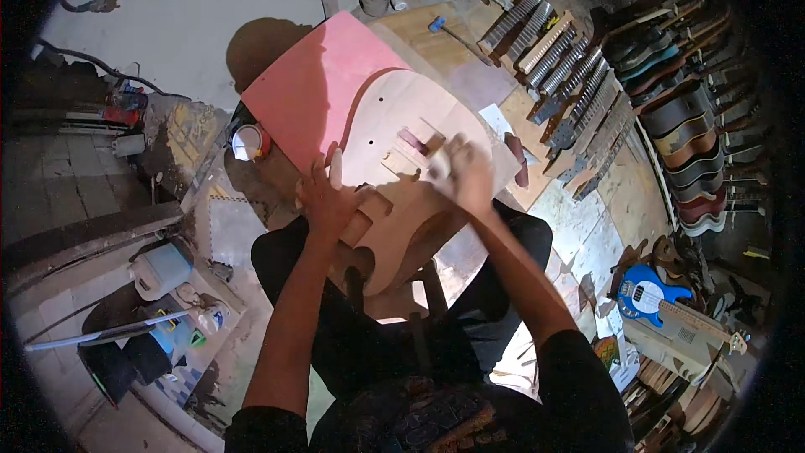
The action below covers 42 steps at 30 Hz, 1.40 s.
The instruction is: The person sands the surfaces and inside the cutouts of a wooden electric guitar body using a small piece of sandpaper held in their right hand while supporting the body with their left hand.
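Note:
An unpainted pale wooden guitar body (pixel 419 109) lies across my lap and a pink board, with routed cavities and small drilled holes in its face. My left hand (pixel 325 200) grips its left edge, thumb over the face and fingers along the side. On the right part of the face, beside the central cavity (pixel 411 141), my right hand (pixel 461 172) is curled and blurred by motion. A pale piece shows under its fingers, too smeared to name.
The pink board (pixel 289 88) sits beyond the body. A white tub (pixel 247 143) stands left of it. A blue-headed hammer (pixel 438 24) and several guitar necks (pixel 579 75) lie at far right, near a rack of guitar bodies (pixel 688 134). A blue bass guitar (pixel 644 295) lies at right.

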Available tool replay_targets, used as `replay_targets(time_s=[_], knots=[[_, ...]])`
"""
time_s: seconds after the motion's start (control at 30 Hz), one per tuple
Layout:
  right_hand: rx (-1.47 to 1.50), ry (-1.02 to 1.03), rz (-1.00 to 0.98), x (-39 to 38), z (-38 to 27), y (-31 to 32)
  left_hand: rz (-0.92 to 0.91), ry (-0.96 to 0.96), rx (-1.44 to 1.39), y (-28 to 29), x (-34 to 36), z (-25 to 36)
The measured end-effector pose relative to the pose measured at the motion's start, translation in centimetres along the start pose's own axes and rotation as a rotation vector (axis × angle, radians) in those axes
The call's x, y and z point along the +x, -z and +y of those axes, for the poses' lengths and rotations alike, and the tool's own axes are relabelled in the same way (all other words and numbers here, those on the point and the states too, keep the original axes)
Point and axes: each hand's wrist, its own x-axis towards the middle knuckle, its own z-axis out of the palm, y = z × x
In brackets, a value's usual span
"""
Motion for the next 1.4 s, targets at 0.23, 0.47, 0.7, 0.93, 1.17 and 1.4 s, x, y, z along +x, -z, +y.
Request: replay_targets(time_s=[0.23,0.47,0.7,0.93,1.17,1.4], knots=[[0.142,-0.152,0.373,1.6,2.3,3.0,0.006,-0.038,-0.084,-0.9,0.8,1.1],[0.071,-0.345,0.416,1.1,7.4,-0.1,-0.04,-0.001,-0.047,0.2,0.8,1.8],[0.23,-0.11,0.504,-2.5,4.1,-1.0,0.013,-0.002,-0.025,-0.4,0.6,0.7],[0.126,-0.29,0.343,2.7,6.6,1.2,0.019,0.0,-0.034,0.1,0.8,2.5],[-0.003,0.016,-0.07,-9.5,-3.7,-5.4,0.09,-0.055,-0.083,-0.4,0.6,2.0],[0.074,-0.06,0.13,2.6,-0.6,1.2,0.111,-0.037,-0.065,0.6,-0.1,-1.5]])
